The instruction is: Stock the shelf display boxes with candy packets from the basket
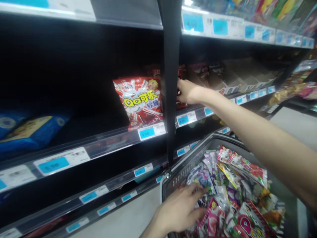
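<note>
Reach-in step, I'd judge: right hand (187, 92) at shelf (112, 142), fingers curled, hold can't tell, post (171, 82) blocks. Red packets (141, 103) sit both sides. Left hand (182, 209) loosely spread over basket (211, 135) packets (247, 165), apparently gripping none. Calls for firm pinch, clearing post.

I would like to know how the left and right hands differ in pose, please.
The left hand is low, over the packets in the basket, while the right hand is raised at the shelf. The left hand is spread in plain view; the right hand looks curled, its far side hard to make out beside the dark post. Both hands are bare.
</note>
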Available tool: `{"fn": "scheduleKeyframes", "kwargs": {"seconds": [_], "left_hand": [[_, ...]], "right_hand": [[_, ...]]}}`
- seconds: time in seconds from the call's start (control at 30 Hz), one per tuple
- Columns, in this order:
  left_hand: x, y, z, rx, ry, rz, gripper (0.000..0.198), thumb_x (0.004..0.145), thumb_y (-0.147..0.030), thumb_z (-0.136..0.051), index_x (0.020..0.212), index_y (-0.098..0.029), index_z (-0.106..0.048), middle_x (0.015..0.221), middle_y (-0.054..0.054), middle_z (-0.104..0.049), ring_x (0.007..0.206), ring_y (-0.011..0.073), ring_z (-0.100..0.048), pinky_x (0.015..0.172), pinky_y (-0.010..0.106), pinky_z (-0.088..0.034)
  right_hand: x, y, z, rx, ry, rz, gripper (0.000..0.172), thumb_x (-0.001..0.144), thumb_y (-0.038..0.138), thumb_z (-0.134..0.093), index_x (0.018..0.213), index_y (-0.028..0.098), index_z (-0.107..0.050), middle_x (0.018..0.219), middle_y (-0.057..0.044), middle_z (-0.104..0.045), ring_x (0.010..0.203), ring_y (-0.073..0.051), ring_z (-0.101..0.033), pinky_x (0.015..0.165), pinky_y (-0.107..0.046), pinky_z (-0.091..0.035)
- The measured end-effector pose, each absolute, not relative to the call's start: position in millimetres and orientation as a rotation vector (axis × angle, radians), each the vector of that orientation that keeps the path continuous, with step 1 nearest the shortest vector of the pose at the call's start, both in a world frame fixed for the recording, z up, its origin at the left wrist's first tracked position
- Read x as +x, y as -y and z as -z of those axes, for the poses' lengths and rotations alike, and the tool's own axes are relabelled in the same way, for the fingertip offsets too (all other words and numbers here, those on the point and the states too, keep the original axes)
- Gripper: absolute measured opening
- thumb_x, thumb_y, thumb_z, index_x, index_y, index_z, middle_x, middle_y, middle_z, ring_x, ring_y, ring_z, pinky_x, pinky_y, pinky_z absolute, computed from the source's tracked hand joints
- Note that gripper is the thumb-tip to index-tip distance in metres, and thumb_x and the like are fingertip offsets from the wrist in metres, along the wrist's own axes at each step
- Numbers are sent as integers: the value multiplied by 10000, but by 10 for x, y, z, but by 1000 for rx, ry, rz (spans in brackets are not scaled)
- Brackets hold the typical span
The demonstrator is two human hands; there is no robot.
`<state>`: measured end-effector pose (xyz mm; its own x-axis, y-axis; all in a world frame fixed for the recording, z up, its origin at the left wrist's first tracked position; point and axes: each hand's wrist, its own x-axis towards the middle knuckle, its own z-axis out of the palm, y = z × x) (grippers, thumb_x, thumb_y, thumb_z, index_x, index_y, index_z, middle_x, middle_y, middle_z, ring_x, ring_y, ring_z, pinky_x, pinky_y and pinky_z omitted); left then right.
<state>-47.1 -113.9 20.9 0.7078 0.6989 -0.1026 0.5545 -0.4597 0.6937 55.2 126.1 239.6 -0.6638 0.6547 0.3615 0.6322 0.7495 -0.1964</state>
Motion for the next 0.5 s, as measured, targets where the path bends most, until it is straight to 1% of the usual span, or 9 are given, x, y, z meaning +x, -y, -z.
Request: {"fn": "scheduleKeyframes", "kwargs": {"seconds": [0.07,0.17,0.23,0.3,0.37,0.43,0.5], "left_hand": [[-473,1142,-211,2202,-946,-216,545,991,-460,-509,1510,-300,-460,1507,69,-533,1278,326,-628,1091,461,-525],[-475,1142,-214,2214,-951,-203,528,1011,-460,-469,1509,-285,-463,1539,65,-504,1298,315,-615,1109,448,-511],[-476,1141,-219,2215,-942,-196,531,1020,-478,-444,1510,-273,-464,1546,67,-502,1311,309,-607,1114,444,-505],[-476,1141,-226,2219,-936,-175,540,1025,-496,-424,1511,-263,-468,1523,75,-532,1303,314,-614,1096,449,-516],[-477,1143,-229,2225,-931,-162,544,1030,-497,-413,1511,-253,-473,1486,85,-575,1287,318,-627,1077,454,-527],[-479,1146,-222,2228,-922,-182,535,1033,-484,-414,1509,-250,-481,1455,88,-607,1280,308,-634,1075,446,-527],[-484,1146,-208,2231,-912,-216,527,1035,-480,-418,1508,-258,-485,1440,83,-622,1286,291,-631,1085,431,-519]], "right_hand": [[541,-1223,-2416,-1020,2562,-85,378,701,-40,-691,927,255,-761,891,-13,-776,887,-247,-735,826,-324,-569],[520,-1150,-2462,-1095,2605,-38,318,731,-19,-695,912,237,-747,899,-2,-772,909,-247,-725,823,-308,-562],[507,-1100,-2487,-1118,2645,20,284,779,8,-671,960,214,-745,925,-6,-771,944,-243,-720,829,-291,-552],[496,-1056,-2498,-1111,2667,84,267,809,23,-653,1024,158,-734,973,-38,-769,977,-255,-719,842,-293,-547],[488,-1031,-2494,-1104,2656,137,243,820,29,-642,1046,78,-716,1022,-90,-764,1008,-287,-715,866,-320,-551],[485,-1027,-2481,-1088,2631,149,233,822,40,-643,1047,26,-703,1071,-127,-753,1050,-315,-701,911,-363,-555],[490,-1037,-2470,-1058,2602,24,263,790,11,-664,1049,16,-704,1078,-119,-748,1094,-325,-679,978,-420,-537]]}}
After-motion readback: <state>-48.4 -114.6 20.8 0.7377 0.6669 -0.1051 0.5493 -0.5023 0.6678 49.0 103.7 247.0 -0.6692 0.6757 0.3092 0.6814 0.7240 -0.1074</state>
